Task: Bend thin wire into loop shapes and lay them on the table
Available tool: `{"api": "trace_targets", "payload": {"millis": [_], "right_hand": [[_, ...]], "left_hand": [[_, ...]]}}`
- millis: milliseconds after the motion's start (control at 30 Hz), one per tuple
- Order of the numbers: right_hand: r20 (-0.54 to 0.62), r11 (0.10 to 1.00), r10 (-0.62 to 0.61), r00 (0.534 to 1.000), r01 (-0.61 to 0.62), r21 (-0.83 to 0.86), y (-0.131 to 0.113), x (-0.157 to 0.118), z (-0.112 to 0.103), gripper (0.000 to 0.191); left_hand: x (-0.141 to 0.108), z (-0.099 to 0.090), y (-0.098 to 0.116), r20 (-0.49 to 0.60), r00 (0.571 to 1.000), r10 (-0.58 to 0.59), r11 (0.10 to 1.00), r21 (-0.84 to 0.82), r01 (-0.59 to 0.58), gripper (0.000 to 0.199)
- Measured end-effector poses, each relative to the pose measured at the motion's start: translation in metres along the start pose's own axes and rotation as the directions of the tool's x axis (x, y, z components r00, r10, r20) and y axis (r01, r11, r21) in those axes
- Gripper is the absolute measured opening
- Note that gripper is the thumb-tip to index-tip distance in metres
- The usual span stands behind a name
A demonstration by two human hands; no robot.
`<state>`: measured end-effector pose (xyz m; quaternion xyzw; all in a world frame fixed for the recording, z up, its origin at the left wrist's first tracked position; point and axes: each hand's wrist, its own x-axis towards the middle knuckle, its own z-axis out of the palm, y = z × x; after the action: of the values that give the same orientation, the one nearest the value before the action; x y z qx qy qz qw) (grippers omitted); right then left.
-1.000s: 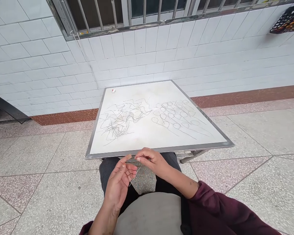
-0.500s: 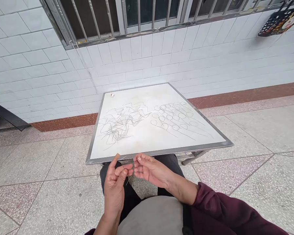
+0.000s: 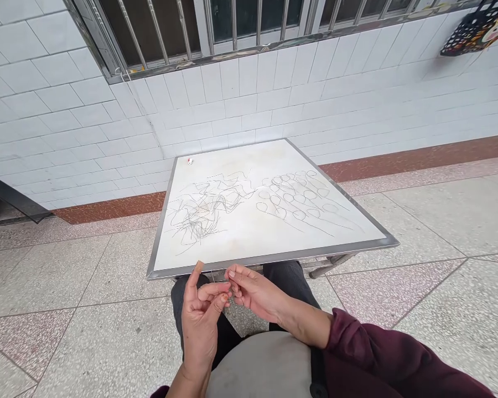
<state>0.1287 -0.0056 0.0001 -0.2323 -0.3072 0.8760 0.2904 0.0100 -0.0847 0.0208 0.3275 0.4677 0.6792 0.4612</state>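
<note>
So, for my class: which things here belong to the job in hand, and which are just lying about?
Likely in the job:
- left hand
- right hand
- tangled strands
- looped strands
- table

Seemingly unrelated:
- small red-and-white item, far left corner
- hanging dotted bag

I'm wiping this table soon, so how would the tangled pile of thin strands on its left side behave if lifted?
The tangled pile would probably come up in clumps, since its strands cross one another. They are likely somewhat stiff and wiry rather than limp, as many hold sharp kinks. Being so thin, each is probably very light.
</note>
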Motion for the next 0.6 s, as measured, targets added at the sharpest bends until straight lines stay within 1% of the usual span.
{"api": "trace_targets", "payload": {"millis": [100,200,267,300,333,400,467,533,600], "right_hand": [[0.042,0.997,0.072,0.997,-0.072,0.002,0.004,-0.001,0.003,0.029],[0.068,0.99,0.139,0.988,-0.138,-0.023,0.009,-0.002,0.006,0.029],[0.075,0.988,0.148,0.986,-0.144,-0.061,0.011,-0.002,0.007,0.029],[0.072,0.987,0.141,0.987,-0.135,-0.084,0.011,-0.002,0.007,0.029],[0.065,0.987,0.126,0.99,-0.119,-0.109,0.011,-0.002,0.007,0.03],[0.042,0.984,0.093,0.995,-0.085,-0.155,0.01,-0.002,0.007,0.029],[0.032,0.979,0.08,0.996,-0.073,-0.19,0.009,-0.002,0.005,0.025],[0.046,0.972,0.112,0.993,-0.1,-0.211,0.009,-0.002,0.003,0.022],[0.068,0.964,0.164,0.984,-0.145,-0.221,0.01,-0.002,0.002,0.022]], "left_hand": [[0.001,0.007,0.0,-0.064,0.994,0.089,0.996,0.027,-0.087,0.072],[0.003,0.012,0.001,-0.113,0.983,0.147,0.989,0.051,-0.142,0.074],[0.004,0.01,0.001,-0.123,0.976,0.18,0.982,0.088,-0.17,0.075],[0.005,0.007,-0.001,-0.108,0.974,0.2,0.975,0.123,-0.186,0.075],[0.006,0.003,-0.003,-0.078,0.971,0.225,0.962,0.173,-0.209,0.074],[0.008,-0.009,-0.008,0.021,0.96,0.279,0.912,0.306,-0.272,0.068],[0.011,-0.021,-0.015,0.149,0.94,0.308,0.832,0.436,-0.342,0.054],[0.015,-0.029,-0.018,0.286,0.914,0.287,0.759,0.515,-0.399,0.041],[0.019,-0.032,-0.017,0.42,0.876,0.238,0.712,0.538,-0.451,0.039]]}}
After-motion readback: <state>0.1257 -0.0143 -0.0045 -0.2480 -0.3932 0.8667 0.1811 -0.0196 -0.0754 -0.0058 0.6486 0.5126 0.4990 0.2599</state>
